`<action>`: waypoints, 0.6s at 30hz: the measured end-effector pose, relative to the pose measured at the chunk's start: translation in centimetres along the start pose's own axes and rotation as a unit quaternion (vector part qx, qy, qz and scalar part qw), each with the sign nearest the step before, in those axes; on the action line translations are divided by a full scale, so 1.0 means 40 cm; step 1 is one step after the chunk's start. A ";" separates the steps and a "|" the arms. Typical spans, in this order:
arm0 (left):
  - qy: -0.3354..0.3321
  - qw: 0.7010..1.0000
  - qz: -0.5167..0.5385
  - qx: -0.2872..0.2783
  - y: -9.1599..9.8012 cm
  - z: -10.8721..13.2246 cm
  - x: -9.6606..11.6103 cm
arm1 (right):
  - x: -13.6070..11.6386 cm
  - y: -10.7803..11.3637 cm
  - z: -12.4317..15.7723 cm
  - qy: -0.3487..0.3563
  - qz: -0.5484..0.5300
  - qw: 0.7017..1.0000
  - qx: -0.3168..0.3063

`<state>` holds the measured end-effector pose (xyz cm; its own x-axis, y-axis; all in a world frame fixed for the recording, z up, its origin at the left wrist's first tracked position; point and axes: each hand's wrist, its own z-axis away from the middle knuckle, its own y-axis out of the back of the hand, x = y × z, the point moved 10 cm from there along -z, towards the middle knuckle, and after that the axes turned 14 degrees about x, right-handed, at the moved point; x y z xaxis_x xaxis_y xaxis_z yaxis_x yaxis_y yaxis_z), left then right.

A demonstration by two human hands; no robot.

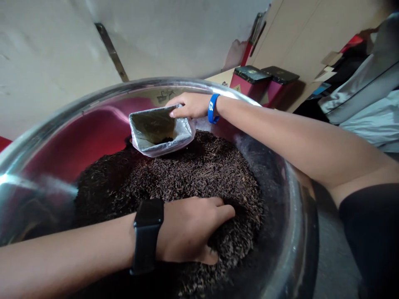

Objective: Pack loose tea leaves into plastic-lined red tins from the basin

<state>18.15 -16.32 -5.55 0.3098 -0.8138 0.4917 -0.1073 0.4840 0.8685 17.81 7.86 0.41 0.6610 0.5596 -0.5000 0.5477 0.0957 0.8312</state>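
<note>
My left hand (190, 230), with a black watch on its wrist, reaches palm down into a heap of dark, loose tea leaves (187, 176). Thumb and forefinger are apart, and the other fingertips are hidden among the leaves. At the far side of the heap my right hand (191, 106), wearing a blue wristband, grips the rim of an open, squared plastic bag (156, 124). The bag is dull gold inside, shiny clear outside, and tilts toward me. A few dark leaves show at its bottom.
A large shiny metal basin (294, 232) with a rounded rim surrounds the heap. Beyond its far right side stand two red tins (249, 83) with dark lids. A pale wall (62, 54) rises behind, and grey and white cloth (368, 95) lies at the right.
</note>
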 end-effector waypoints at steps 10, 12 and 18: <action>0.060 0.982 0.168 0.067 0.141 -0.004 0.001 | 0.004 0.002 0.000 -0.019 -0.033 0.999 0.004; 0.050 0.976 0.192 0.090 0.177 -0.002 0.001 | 0.005 0.006 0.000 -0.026 -0.036 0.999 0.008; 0.019 0.958 0.241 0.153 0.252 0.011 0.006 | 0.002 0.016 0.000 -0.030 -0.044 0.998 0.034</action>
<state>16.70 -11.77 3.33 0.1875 -0.5053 0.8423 -0.5172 0.6782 0.5220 18.21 7.94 0.90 0.6368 0.5013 -0.5858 0.6374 0.0852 0.7658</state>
